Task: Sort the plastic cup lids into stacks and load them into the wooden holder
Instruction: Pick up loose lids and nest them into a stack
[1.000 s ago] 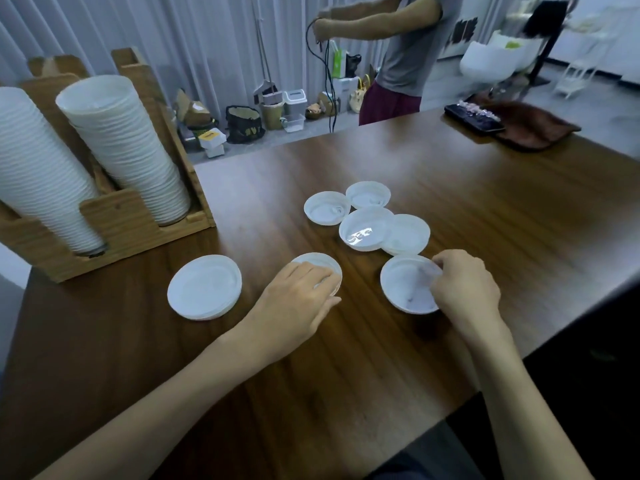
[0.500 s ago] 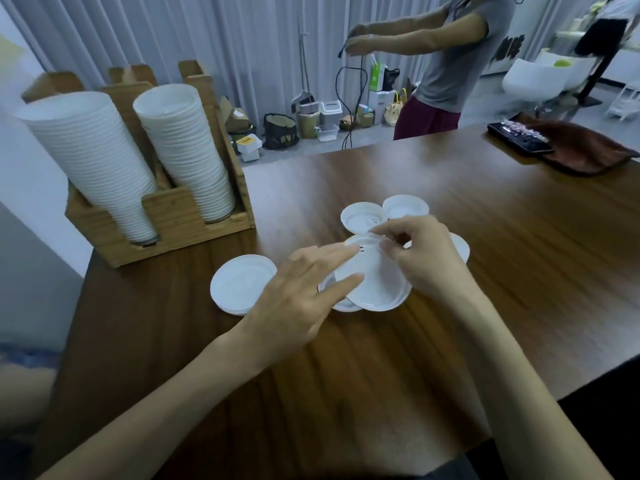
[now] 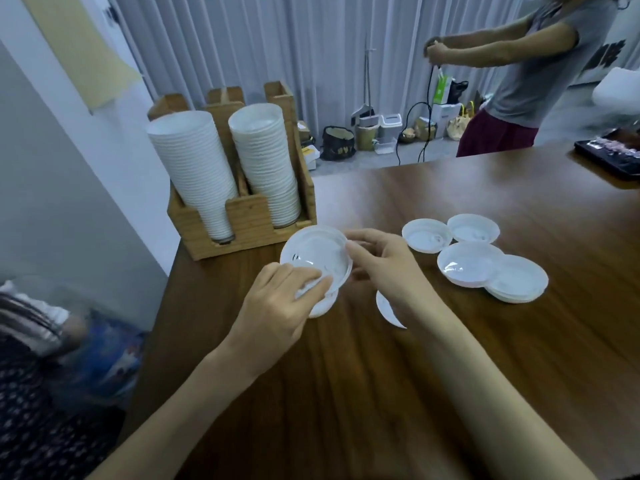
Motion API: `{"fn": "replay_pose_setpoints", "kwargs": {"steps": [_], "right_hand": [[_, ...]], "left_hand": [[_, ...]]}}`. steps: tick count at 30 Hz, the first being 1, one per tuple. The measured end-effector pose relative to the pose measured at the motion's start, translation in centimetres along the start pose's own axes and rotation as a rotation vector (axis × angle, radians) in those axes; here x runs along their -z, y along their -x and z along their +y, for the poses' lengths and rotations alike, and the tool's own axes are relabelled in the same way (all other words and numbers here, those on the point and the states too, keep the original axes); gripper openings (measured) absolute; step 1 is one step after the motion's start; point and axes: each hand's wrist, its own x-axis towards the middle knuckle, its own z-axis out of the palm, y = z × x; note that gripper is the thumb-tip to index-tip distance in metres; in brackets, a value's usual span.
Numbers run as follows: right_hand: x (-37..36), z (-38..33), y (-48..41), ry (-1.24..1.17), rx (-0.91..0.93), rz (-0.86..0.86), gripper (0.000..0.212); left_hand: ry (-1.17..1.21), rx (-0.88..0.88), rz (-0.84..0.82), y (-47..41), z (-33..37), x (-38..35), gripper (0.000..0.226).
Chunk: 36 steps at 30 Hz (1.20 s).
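Observation:
A white plastic lid (image 3: 313, 256) is held tilted just above the table, in front of the wooden holder (image 3: 247, 225). My right hand (image 3: 384, 268) pinches its right rim. My left hand (image 3: 277, 306) grips its near edge, fingers lying over the top. Under it a low stack of lids (image 3: 323, 306) lies on the table. One more lid (image 3: 388, 311) shows partly under my right wrist. To the right lie several loose lids, the nearest a large one (image 3: 467, 263). The holder has two tall lid stacks, left (image 3: 197, 174) and right (image 3: 265, 164).
The brown table (image 3: 381, 393) ends at its left edge beside the holder. A person (image 3: 530, 81) stands beyond the far edge, handling a cable. A dark tray (image 3: 609, 154) sits at the far right. Bins and bags stand on the floor by the curtain.
Both hands carried the lid left, from over the loose lids to above the low stack near the holder. My view swung left with them.

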Motion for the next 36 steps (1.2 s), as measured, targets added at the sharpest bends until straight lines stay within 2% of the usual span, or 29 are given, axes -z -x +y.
{"fn": "replay_pose_setpoints", "kwargs": {"steps": [4,8,13,16,19,23,26,29,31,33,34,36], "right_hand": [[-1.1,0.1,-0.4,-0.004,0.012,-0.011,0.022],[-1.5,0.7,-0.5,0.077,0.013,0.115,0.017],[-1.4,-0.4,-0.6,-0.16,-0.059,-0.098,0.035],[-1.7,-0.6,-0.7,-0.094,-0.01,-0.135,0.017],[-2.0,-0.4,-0.7,-0.084,0.018,-0.083,0.036],[-2.9,0.0,-0.8,-0.083,0.013,-0.091,0.029],[-3.2,-0.1,-0.6,-0.272,-0.053,-0.129,0.036],[-3.3,-0.2,-0.4,-0.318,-0.025,-0.132,0.038],[-3.2,0.1,-0.3,-0.344,-0.016,-0.117,0.033],[-2.9,0.5,-0.4,-0.359,-0.023,-0.102,0.026],[-2.8,0.9,-0.4,-0.314,-0.014,-0.082,0.023],[-2.5,1.7,-0.5,-0.04,0.052,0.036,0.018]], "left_hand": [[0.0,0.048,-0.026,1.2,-0.7,0.2,0.028],[0.096,0.235,0.037,1.8,-1.6,0.7,0.026],[0.181,0.07,-0.037,1.6,-2.7,1.1,0.031],[0.109,0.028,-0.087,1.1,-2.7,0.9,0.036],[0.031,0.129,-0.138,0.5,-2.0,0.9,0.033],[0.097,0.322,-0.173,-0.7,-0.2,0.9,0.055],[0.225,0.457,-0.115,-1.3,0.1,0.8,0.063],[0.298,0.528,-0.017,-1.6,-0.1,0.8,0.048],[0.299,0.498,0.011,-1.4,-0.3,0.6,0.035],[0.333,0.462,0.003,-0.8,-0.4,0.5,0.032],[0.33,0.435,0.0,-0.4,-0.4,0.6,0.03],[0.248,0.357,-0.014,0.4,-0.3,0.8,0.026]]}}
